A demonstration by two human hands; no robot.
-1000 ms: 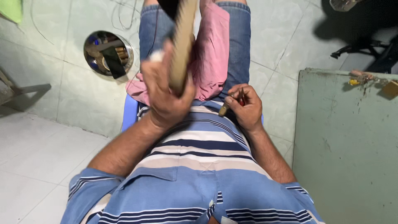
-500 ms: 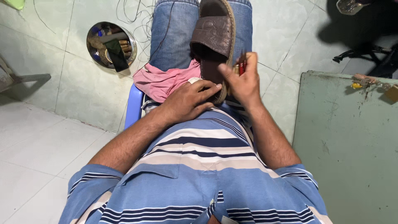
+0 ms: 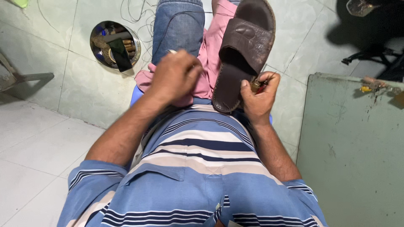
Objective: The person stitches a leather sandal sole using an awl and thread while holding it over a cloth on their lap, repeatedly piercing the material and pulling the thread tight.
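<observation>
The brown sandal [image 3: 244,50] lies at upper centre, on the lap over a pink cloth [image 3: 210,63]. The right hand [image 3: 257,97] pinches a small tool [image 3: 257,85] against its edge; the left hand [image 3: 174,75], curled around something small and pale, leaves the sandal unsteadied, so it could slide off.

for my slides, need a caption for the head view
Seated person steadies a brown sandal on the lap with right hand; left hand over pink cloth.
</observation>
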